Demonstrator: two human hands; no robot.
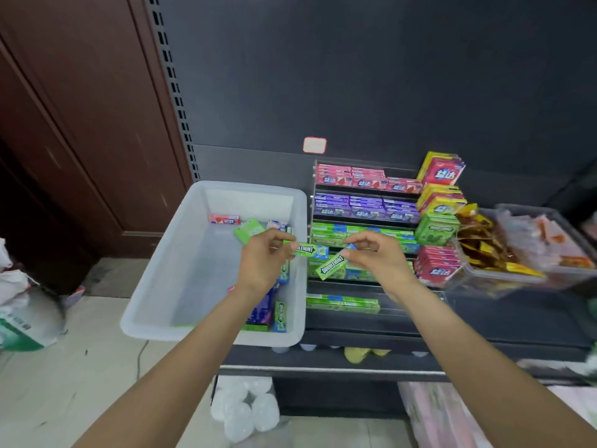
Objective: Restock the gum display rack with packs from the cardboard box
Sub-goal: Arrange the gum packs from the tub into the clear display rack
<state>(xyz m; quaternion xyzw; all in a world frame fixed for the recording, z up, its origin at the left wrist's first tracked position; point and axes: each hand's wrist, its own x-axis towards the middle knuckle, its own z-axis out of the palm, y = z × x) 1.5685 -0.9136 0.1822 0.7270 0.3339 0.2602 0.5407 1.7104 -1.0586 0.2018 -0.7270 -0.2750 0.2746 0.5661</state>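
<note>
Two hands met at mid-frame: left hand (pixel 263 253) pinched one Doublemint pack (pixel 305 249), right hand (pixel 368 253) pinched another (pixel 332 267). Beyond, the rack (pixel 361 221) at centre-right awaited; next, slotting both into its green row

We look forward and down from head height, close over the shelf (pixel 355 357), both forearms reaching in from below.

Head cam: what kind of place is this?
Likely a small shop: a tiered gum display rack on dark retail shelving, snack trays beside it, each hand holding a Doublemint pack.
</note>
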